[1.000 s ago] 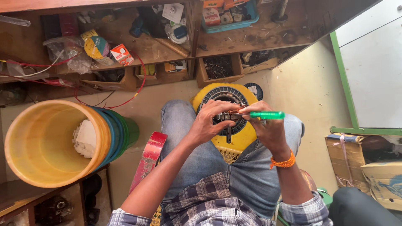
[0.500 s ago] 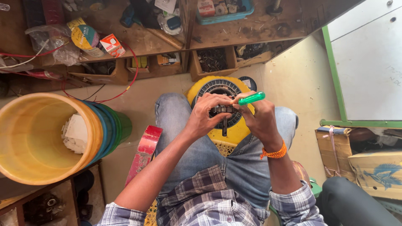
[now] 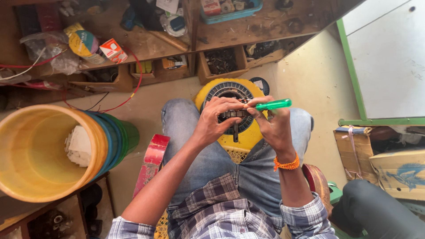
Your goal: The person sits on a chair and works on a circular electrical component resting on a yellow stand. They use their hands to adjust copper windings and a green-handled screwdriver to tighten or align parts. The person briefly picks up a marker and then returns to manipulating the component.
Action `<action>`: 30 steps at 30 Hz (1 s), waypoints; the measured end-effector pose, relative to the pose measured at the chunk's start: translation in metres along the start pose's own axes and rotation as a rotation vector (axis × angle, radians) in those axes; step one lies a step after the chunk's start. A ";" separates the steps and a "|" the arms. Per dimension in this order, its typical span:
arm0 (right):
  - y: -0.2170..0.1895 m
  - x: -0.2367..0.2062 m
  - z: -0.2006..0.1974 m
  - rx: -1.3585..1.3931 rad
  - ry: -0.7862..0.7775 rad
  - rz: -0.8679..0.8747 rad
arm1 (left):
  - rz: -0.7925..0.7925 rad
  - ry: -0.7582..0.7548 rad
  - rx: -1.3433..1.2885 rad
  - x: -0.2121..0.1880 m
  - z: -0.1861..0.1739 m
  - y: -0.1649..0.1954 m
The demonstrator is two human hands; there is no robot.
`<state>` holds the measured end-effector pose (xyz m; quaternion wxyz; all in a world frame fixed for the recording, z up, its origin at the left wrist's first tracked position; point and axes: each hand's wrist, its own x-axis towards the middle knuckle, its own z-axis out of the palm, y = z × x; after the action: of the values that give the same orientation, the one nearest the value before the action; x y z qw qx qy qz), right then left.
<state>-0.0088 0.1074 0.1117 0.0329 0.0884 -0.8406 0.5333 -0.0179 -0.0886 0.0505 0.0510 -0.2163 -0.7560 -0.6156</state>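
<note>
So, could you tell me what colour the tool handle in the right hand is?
Green handle, clearest in the head view.

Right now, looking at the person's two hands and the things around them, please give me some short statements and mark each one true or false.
1. The right hand holds a green-handled tool. True.
2. The left hand rests on the yellow bucket. False: it is at the round yellow motor part between the knees.
3. An orange band is on the right wrist. True.
4. The bucket is empty. False: white paper lies inside.
5. The person wears a plain red shirt. False: it is checked.
</note>
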 end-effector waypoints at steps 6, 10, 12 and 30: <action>-0.003 -0.013 -0.002 0.083 0.075 0.002 | -0.037 -0.034 -0.019 0.003 -0.004 0.007; -0.003 -0.012 0.001 0.047 0.076 -0.062 | 0.009 -0.052 -0.036 0.006 -0.007 0.006; -0.002 -0.009 0.003 0.018 0.092 -0.071 | 0.004 -0.052 -0.017 0.007 -0.006 0.005; 0.003 -0.013 0.009 0.106 0.085 -0.039 | -0.057 -0.030 -0.106 0.002 -0.007 0.007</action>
<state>0.0037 0.1021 0.1038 0.0741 0.0836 -0.8071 0.5797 -0.0185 -0.0938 0.0594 0.0107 -0.2065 -0.7289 -0.6527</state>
